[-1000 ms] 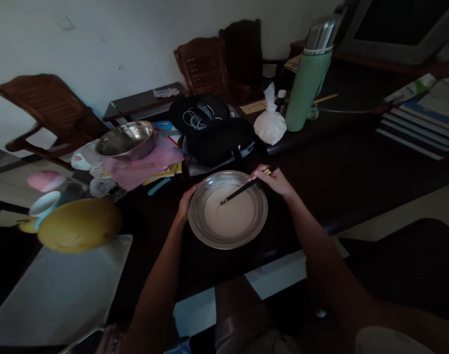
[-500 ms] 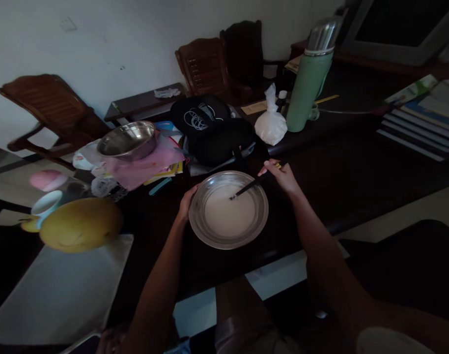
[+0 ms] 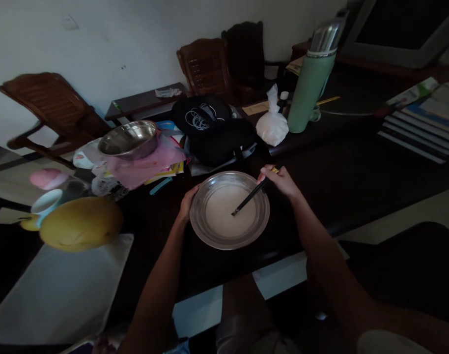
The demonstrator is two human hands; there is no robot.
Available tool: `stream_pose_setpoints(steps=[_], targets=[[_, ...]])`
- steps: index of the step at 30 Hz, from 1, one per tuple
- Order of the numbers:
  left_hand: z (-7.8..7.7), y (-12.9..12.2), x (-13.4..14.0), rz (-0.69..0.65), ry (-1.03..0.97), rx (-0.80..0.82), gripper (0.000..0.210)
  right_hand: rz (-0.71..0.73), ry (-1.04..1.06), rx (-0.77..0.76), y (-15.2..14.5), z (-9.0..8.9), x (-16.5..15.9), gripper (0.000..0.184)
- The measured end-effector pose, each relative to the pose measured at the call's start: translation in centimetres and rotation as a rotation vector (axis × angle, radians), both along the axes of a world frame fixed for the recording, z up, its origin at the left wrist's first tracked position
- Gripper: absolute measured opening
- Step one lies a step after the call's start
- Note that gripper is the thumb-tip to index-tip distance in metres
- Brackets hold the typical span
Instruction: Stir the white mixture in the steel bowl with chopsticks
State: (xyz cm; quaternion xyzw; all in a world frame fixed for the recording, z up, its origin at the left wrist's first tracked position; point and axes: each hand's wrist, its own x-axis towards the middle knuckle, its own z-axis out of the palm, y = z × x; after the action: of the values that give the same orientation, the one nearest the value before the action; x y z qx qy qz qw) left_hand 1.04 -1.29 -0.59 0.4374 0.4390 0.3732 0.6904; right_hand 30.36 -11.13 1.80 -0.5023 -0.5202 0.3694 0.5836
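A wide metal bowl [image 3: 262, 216] holding a milky white liquid [image 3: 222, 211] rests on the dark table in front of me. My left hand [image 3: 188, 202] grips its left rim, with the fingers partly hidden around the outside. In my right hand [image 3: 281, 182], above the bowl's upper right rim, are black chopsticks [image 3: 249, 195] with gold-coloured ends, closed in the fingers. They slant down to the left, and their tips dip into the liquid near the middle of the bowl.
Beyond the bowl lie a black case [image 3: 219, 142], a tied bag of white powder [image 3: 272, 127] and a tall green thermos [image 3: 309, 93]. On the left are another metal bowl [image 3: 130, 142], a turquoise knife-like tool [image 3: 160, 186] and a large yellow fruit [image 3: 80, 223]. Books [image 3: 419, 128] are stacked right.
The chopstick tips have shifted towards me through the liquid, and my right hand has dipped slightly with them. My left hand stays on the bowl's rim.
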Motion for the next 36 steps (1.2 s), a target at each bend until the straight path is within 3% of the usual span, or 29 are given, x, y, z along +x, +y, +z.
stream_pose_setpoints(steps=[3, 8, 13, 19, 24, 30, 36], targets=[[-0.11, 0.11, 0.0, 0.011, -0.002, 0.001, 0.036, 0.038, -0.022, 0.014, 0.08, -0.04, -0.32, 0.043], [-0.26, 0.18, 0.0, 0.01, -0.01, 0.019, 0.033, -0.138, 0.038, 0.04, 0.19, -0.3, 0.32, 0.042], [-0.42, 0.26, -0.12, 0.006, -0.015, 0.02, 0.033, 0.025, -0.022, 0.003, -0.03, 0.01, -0.07, 0.043], [-0.36, 0.32, -0.05, 0.022, -0.018, 0.004, 0.036, -0.11, 0.033, 0.047, 0.05, -0.12, 0.24, 0.042], [-0.09, 0.14, 0.02, 0.007, -0.027, -0.008, 0.04, 0.037, -0.026, 0.01, 0.04, -0.02, -0.23, 0.045], [-0.1, 0.38, -0.1, 0.011, -0.021, 0.015, 0.037, -0.104, 0.028, 0.022, 0.18, -0.17, -0.03, 0.046], [-0.23, 0.26, -0.28, -0.014, -0.048, 0.038, 0.042, 0.018, -0.012, 0.023, 0.35, -0.38, -0.25, 0.043]])
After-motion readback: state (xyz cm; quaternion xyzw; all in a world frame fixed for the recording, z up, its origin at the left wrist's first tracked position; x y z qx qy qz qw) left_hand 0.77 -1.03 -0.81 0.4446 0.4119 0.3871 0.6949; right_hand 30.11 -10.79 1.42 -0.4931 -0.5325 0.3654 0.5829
